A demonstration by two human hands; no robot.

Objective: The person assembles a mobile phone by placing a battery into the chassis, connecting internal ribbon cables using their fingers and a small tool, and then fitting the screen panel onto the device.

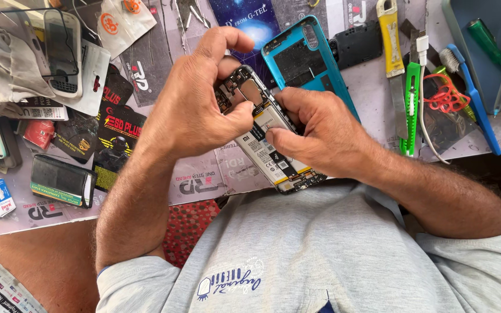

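Observation:
I hold an opened phone (268, 152) with its back cover off, its white battery and circuit board exposed, tilted over the workbench close to my chest. My left hand (201, 101) is curled over the phone's upper end, fingertips pinching at the board near the camera area. My right hand (314, 130) grips the phone's right side, thumb pressed on the battery. The teal back cover (305, 55) lies on the bench just behind my hands, inner side up.
Right of the cover lie a black plastic part (358, 43), a yellow utility knife (391, 40), green tweezers (411, 107), a white cable, a blue toothbrush (471, 95) and a green screwdriver (488, 40). At left are packets, an old keypad phone (62, 52) and a black battery (62, 181).

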